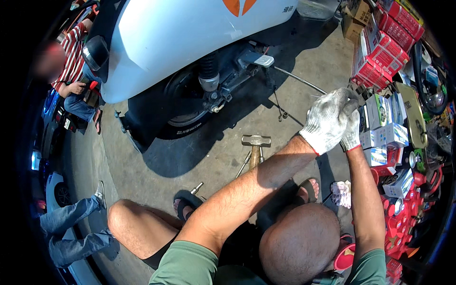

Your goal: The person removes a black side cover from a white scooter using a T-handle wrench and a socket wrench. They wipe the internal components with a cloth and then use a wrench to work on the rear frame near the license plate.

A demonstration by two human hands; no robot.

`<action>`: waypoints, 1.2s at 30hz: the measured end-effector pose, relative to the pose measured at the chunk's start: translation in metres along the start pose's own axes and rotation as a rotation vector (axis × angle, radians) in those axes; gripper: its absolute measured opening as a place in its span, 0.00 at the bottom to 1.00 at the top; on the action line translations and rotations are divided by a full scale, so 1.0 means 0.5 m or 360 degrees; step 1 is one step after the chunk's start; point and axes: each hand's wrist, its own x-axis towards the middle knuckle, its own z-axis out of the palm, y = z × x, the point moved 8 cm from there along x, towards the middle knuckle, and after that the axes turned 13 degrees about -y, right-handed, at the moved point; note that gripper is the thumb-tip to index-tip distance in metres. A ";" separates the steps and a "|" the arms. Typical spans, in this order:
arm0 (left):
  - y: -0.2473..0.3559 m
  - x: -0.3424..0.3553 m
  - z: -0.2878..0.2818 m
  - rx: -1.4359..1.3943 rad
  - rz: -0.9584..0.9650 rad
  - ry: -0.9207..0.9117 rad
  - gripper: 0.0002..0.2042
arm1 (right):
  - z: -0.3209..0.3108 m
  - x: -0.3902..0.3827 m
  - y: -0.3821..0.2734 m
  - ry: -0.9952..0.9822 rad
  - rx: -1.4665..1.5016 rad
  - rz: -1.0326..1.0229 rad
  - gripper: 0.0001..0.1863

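A long metal bar (301, 80) slants from beside the white scooter's (190, 42) rear wheel (183, 107) to my gloved hands. My left hand (327, 116), in a white knit glove, is closed at the bar's near end. Against it, my right hand (351, 126) is closed too, its fingers largely covered by the left, so the exact grip is hard to see. Below my left forearm lies a hammer (256, 140) with a wooden handle, beside a thin metal tool (244, 163). A small socket tool (196, 188) rests near my foot.
Red boxes (380, 57), small white boxes (389, 135) and red bottles (396, 223) crowd the right side. A crumpled pale cloth (341, 194) lies by my right forearm. One person (73, 71) sits at the far left; another's jeans-clad legs (76, 232) show at the near left.
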 end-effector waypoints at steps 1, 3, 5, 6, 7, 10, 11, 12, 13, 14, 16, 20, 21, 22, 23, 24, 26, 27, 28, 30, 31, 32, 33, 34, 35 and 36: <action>-0.001 0.001 0.001 -0.0036 0.0003 -0.0018 0.13 | 0.000 0.001 -0.002 -0.0005 -0.0099 -0.0023 0.12; -0.002 0.006 0.004 -0.0109 0.0009 -0.0056 0.15 | 0.008 -0.006 0.022 0.0050 0.0422 0.0088 0.13; -0.005 0.018 -0.005 0.0052 0.0023 -0.0017 0.16 | 0.023 -0.004 -0.007 0.0208 0.0796 0.0114 0.14; -0.006 0.035 -0.002 0.0086 -0.0016 -0.0045 0.15 | 0.037 -0.006 0.016 0.0191 0.0973 0.0136 0.13; -0.001 0.058 0.004 0.0106 -0.0040 -0.0077 0.15 | 0.042 -0.008 0.045 0.0192 0.1135 0.0160 0.13; -0.011 0.108 0.024 0.0216 -0.0194 -0.0214 0.16 | 0.071 -0.016 0.056 0.0218 0.1383 0.0342 0.13; -0.019 0.123 0.031 0.0266 -0.0235 -0.0252 0.16 | 0.071 -0.013 0.036 0.0362 0.1426 0.0381 0.12; -0.041 0.135 0.038 0.0319 -0.0358 -0.0410 0.18 | 0.080 -0.023 0.007 0.0327 0.1540 0.0754 0.12; -0.045 0.144 0.039 0.0244 -0.0537 -0.0502 0.18 | 0.075 -0.043 -0.016 0.0305 0.1628 0.1125 0.11; -0.051 0.156 0.047 0.0239 -0.0553 -0.0550 0.18 | 0.067 -0.037 -0.021 0.0304 0.1524 0.1192 0.11; -0.062 0.166 0.061 0.0330 -0.0467 -0.0572 0.18 | 0.059 -0.036 -0.013 0.0227 0.1434 0.1241 0.11; -0.055 0.123 0.040 0.0379 -0.0342 -0.0276 0.15 | 0.031 -0.033 -0.014 0.0164 0.1360 0.1207 0.11; -0.058 0.092 0.017 0.0389 -0.0277 -0.0112 0.14 | 0.032 -0.026 -0.021 0.0208 0.1432 0.1141 0.09; -0.056 0.059 -0.013 0.0352 -0.0292 0.0050 0.13 | 0.030 -0.015 -0.025 0.0156 0.1483 0.1054 0.08; -0.065 0.022 -0.043 0.0314 -0.0318 0.0217 0.12 | 0.027 -0.010 -0.062 -0.0010 0.1535 0.1049 0.11; -0.089 -0.010 -0.061 0.0254 -0.0434 0.0312 0.12 | 0.031 -0.006 -0.068 -0.0151 0.1618 0.1045 0.12; -0.137 -0.055 -0.073 0.0295 -0.0730 0.0250 0.12 | 0.034 0.005 -0.085 -0.0418 0.1770 0.1038 0.13; -0.165 -0.073 -0.072 0.0297 -0.0854 0.0221 0.13 | 0.040 0.007 -0.088 -0.0512 0.1715 0.1039 0.13; -0.185 -0.086 -0.072 0.0156 -0.0915 0.0241 0.14 | 0.046 0.011 -0.091 -0.0602 0.1659 0.1034 0.13; -0.220 -0.098 -0.061 -0.0180 -0.0973 0.0267 0.15 | 0.051 0.012 -0.090 -0.0705 0.1554 0.0952 0.13; -0.226 -0.099 -0.057 -0.0348 -0.1002 0.0276 0.15 | 0.044 0.010 -0.093 -0.0682 0.1381 0.0898 0.14; -0.236 -0.103 -0.048 -0.0493 -0.1121 0.0254 0.14 | 0.036 0.005 -0.100 -0.0657 0.1209 0.0843 0.14; -0.236 -0.099 -0.049 -0.0553 -0.1103 0.0267 0.14 | 0.029 0.005 -0.105 -0.0632 0.1038 0.0786 0.14; -0.237 -0.097 -0.045 -0.0619 -0.1087 0.0272 0.14 | 0.029 0.000 -0.099 -0.0587 0.0920 0.0766 0.15; -0.238 -0.096 -0.042 -0.0683 -0.1072 0.0278 0.14 | 0.027 0.004 -0.104 -0.0577 0.0695 0.0642 0.14; -0.237 -0.097 -0.047 -0.0646 -0.1057 0.0325 0.14 | 0.026 0.010 -0.111 -0.0565 0.0471 0.0517 0.14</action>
